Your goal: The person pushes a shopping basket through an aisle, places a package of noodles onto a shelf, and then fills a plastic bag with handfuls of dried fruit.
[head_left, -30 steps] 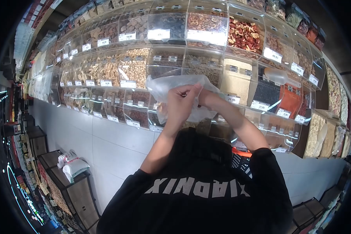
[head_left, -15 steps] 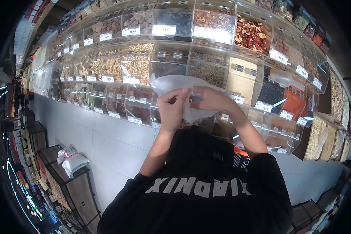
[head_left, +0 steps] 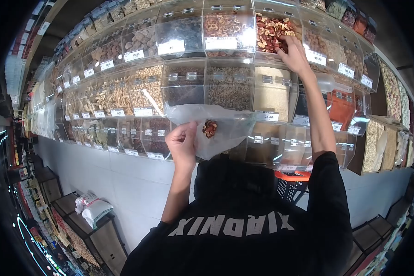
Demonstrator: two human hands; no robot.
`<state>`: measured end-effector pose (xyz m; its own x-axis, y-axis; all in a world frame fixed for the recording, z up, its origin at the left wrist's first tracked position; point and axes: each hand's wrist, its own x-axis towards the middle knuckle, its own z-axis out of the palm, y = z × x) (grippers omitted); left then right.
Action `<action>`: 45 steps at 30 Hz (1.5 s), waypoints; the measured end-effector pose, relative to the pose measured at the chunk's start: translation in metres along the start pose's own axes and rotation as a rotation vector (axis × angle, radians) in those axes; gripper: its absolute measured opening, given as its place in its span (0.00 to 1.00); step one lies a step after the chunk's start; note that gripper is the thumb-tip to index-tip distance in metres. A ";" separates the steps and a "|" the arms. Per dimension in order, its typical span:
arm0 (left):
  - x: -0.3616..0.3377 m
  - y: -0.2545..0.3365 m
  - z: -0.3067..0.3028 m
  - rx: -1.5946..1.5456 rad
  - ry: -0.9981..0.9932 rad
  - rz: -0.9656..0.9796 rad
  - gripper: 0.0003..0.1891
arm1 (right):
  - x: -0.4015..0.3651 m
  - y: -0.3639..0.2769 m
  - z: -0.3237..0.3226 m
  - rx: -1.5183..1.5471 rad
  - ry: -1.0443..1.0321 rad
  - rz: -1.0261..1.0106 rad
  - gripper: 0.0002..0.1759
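Note:
My left hand (head_left: 184, 143) pinches the edge of a translucent plastic bag (head_left: 230, 133), which hangs before the lower bins. A small clump of red-brown dried slices (head_left: 209, 129) shows inside the bag. Up at the right, my right hand (head_left: 293, 54) reaches into an open bin of red and cream dried slices (head_left: 272, 33). Its fingers are bent down among the slices; whether they grip any is hidden.
Tiered clear bins (head_left: 184, 87) of dried goods with price tags span the front. A clear scoop (head_left: 324, 83) lies at the right. An orange-and-black basket (head_left: 290, 186) stands below, and a white sack (head_left: 94, 209) sits at lower left.
My right hand has left the bag and moved up and right into the bin of dried slices. The bag now hangs from my left hand, spread wider, with the clump visible.

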<state>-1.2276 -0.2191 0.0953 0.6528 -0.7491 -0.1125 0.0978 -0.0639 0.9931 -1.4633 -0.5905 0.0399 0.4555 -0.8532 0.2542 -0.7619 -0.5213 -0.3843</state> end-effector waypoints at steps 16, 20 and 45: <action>0.001 -0.010 0.009 0.068 0.006 0.017 0.08 | 0.087 -0.016 0.047 -0.389 -0.271 0.255 0.60; -0.003 -0.015 0.003 0.087 -0.041 0.061 0.09 | 0.081 -0.018 0.041 -0.408 -0.267 0.167 0.56; -0.027 -0.003 0.002 0.105 -0.015 0.027 0.06 | 0.091 -0.030 0.031 -0.346 -0.340 0.261 0.45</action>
<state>-1.2477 -0.2000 0.0953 0.6430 -0.7610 -0.0863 0.0009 -0.1118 0.9937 -1.3848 -0.6536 0.0468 0.3104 -0.9411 -0.1337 -0.9503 -0.3038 -0.0679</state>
